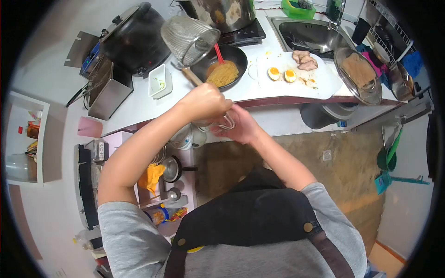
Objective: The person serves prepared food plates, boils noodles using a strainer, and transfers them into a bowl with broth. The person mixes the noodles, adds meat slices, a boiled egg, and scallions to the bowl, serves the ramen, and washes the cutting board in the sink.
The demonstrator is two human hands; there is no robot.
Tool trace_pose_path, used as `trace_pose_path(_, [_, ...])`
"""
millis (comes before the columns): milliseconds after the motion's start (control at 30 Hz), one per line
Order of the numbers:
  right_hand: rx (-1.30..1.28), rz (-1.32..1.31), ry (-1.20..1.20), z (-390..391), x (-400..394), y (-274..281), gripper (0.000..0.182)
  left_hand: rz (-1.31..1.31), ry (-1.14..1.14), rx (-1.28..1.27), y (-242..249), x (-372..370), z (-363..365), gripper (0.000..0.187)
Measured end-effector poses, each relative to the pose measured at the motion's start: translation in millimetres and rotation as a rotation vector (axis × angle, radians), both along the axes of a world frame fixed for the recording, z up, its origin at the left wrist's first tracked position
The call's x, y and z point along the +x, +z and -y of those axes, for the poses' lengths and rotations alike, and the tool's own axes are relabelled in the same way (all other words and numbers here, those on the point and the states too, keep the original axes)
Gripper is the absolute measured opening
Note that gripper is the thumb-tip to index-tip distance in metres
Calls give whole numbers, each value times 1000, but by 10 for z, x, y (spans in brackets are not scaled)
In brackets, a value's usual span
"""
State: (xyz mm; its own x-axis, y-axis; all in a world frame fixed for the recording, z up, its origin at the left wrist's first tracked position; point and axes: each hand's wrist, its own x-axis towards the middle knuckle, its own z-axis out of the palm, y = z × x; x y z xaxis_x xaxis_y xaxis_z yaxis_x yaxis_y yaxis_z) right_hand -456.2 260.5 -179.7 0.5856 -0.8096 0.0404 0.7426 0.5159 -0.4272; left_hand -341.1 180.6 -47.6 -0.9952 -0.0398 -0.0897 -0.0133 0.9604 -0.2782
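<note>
My left hand [204, 103] is closed around the wooden handle [191, 75] of a wire mesh noodle strainer [189, 39], which is lifted and tilted above the counter. Just right of the strainer, a black bowl [236, 58] holds noodles [222, 74] with a red utensil [219, 53] standing in it. My right hand [242, 127] is just below the counter edge, touching my left hand and gripping a small wire metal piece [227, 123]; what that piece is cannot be made out.
A white board [324, 81] carries halved eggs [282, 74] and sliced meat [303, 60]. Also on the counter [134, 104]: a steel pot [227, 14] on a cooktop, a black cooker [134, 39], a small white dish [160, 82], a sink [310, 34] and a glass lid [358, 74].
</note>
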Motion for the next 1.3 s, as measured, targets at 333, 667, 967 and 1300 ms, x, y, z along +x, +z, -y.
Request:
trace_pose_path(333, [91,-211,369,-290,-122,-618,51,-962,348,161,1077,564,-150,13])
trace_pose_path(667, [-279,-630,684,-204,-97,-373,45,-1658,995,588,967,3119,-269,27])
trace_pose_path(967, [-498,-787,472,757,111,963,40,-1133,1701,454,-1281,5265,354,29])
trace_pose_path(1300, [-573,-1958,-730,1926,-833,1545,36,-606,2288,-17,-1554,5359,-212,77])
